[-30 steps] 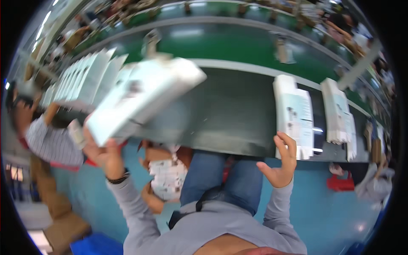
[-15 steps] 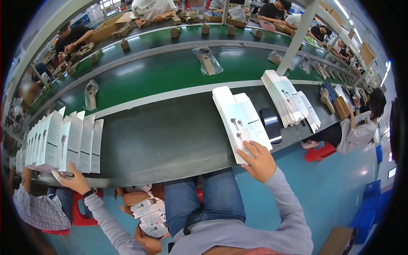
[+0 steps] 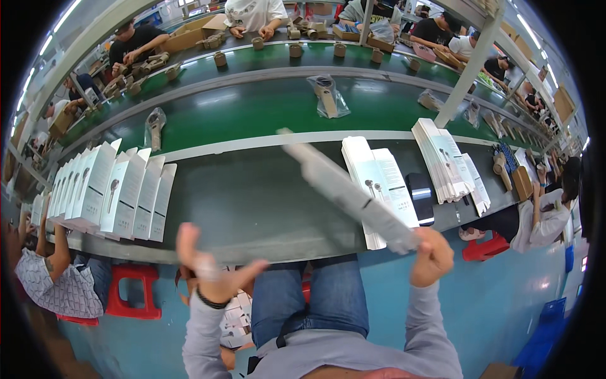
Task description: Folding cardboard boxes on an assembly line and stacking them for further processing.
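My right hand (image 3: 432,256) grips the near end of a flat white carton blank (image 3: 346,189), held edge-on and tilted up toward the left over the dark worktable (image 3: 252,202). My left hand (image 3: 208,268) is open in the air at the table's near edge, fingers spread, holding nothing. Under the raised blank lies a stack of flat white carton blanks (image 3: 379,174). A row of upright folded white boxes (image 3: 107,189) stands at the table's left.
A second stack of flat blanks (image 3: 445,161) lies to the right beside a black phone (image 3: 420,197). Green conveyor belts (image 3: 252,107) carry bagged parts behind. Seated workers are on both sides; a red stool (image 3: 132,294) stands at my left.
My right hand has lifted one blank off the stack and swung it up. My left hand left the row of boxes and came in toward the middle, open.
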Available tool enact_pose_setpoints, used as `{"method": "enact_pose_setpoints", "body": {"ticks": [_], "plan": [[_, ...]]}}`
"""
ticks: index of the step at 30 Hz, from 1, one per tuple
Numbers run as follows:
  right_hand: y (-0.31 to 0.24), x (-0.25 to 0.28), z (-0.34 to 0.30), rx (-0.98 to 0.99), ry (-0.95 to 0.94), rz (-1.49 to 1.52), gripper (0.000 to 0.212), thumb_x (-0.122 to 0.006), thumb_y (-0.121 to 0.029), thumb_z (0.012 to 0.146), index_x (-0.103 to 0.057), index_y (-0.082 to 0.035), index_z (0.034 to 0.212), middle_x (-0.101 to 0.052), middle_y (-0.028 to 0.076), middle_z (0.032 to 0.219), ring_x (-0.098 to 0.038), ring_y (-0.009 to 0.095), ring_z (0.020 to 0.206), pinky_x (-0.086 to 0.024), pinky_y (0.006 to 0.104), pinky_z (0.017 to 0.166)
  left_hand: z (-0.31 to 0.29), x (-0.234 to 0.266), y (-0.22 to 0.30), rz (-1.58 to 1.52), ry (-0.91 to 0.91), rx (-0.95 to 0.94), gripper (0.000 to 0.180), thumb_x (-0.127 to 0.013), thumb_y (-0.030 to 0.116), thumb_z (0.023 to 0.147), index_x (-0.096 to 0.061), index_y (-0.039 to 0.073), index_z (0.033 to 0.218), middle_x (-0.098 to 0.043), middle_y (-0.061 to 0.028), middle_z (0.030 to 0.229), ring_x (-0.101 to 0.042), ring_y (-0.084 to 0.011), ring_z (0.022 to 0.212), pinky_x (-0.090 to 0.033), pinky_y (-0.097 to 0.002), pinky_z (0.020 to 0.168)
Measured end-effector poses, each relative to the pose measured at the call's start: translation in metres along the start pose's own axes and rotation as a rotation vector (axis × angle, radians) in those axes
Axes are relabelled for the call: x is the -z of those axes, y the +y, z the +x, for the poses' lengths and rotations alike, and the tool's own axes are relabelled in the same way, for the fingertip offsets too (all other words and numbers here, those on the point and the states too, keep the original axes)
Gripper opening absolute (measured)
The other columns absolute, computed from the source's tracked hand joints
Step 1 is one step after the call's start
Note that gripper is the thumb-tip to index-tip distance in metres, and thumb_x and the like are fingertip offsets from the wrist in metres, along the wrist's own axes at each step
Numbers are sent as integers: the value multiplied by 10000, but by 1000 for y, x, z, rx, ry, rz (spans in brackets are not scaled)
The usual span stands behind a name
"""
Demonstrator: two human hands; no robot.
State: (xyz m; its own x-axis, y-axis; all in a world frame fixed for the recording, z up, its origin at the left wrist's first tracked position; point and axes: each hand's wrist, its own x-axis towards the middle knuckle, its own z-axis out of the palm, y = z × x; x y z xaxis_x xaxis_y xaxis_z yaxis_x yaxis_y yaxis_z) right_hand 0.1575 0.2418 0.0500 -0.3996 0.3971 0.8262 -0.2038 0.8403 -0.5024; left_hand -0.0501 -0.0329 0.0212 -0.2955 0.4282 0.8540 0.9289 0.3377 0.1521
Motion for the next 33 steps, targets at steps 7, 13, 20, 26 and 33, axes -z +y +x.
{"method": "enact_pose_setpoints", "body": {"ticks": [7,13,20,26,33], "plan": [[-22,-57,-39,-876,-302,792,246,-548,-168,878,-640,60,892,-648,92,799,-573,98,717,-455,226,607,27,-20,59,-190,-721,-217,751,-805,403,452,-513,278,1132,-316,-190,1319,-329,-404,1218,-188,-641,944],[-17,-68,-39,-458,-578,314,199,-570,-141,838,-653,39,834,-652,121,718,-622,160,642,-474,243,584,12,-14,48,-344,-771,-96,714,-800,290,465,-536,165,1116,-462,-183,1184,-474,-359,1077,-375,-497,858],[4,-81,-68,-382,-576,683,418,-628,-350,796,-589,10,1007,-628,119,810,-611,207,689,-475,282,633,-5,-7,46,-441,-508,353,618,-804,247,623,-524,-48,1089,-657,-99,741,-640,-200,633,-495,-270,568],[-41,-110,-118,-772,-404,572,362,-645,-246,806,-549,20,1032,-646,148,929,-634,199,834,-484,290,722,-16,-25,80,-838,-186,1071,465,-674,82,761,-462,-10,1164,-566,-81,986,-525,-100,866,-443,-225,709],[-31,-103,-111,-918,-334,651,412,-619,-273,830,-514,46,1069,-610,104,1001,-569,155,886,-454,281,769,-35,-25,70,-876,-533,797,553,-606,99,817,-339,-8,1289,-531,-96,1130,-542,-167,956,-428,-284,824]]}}
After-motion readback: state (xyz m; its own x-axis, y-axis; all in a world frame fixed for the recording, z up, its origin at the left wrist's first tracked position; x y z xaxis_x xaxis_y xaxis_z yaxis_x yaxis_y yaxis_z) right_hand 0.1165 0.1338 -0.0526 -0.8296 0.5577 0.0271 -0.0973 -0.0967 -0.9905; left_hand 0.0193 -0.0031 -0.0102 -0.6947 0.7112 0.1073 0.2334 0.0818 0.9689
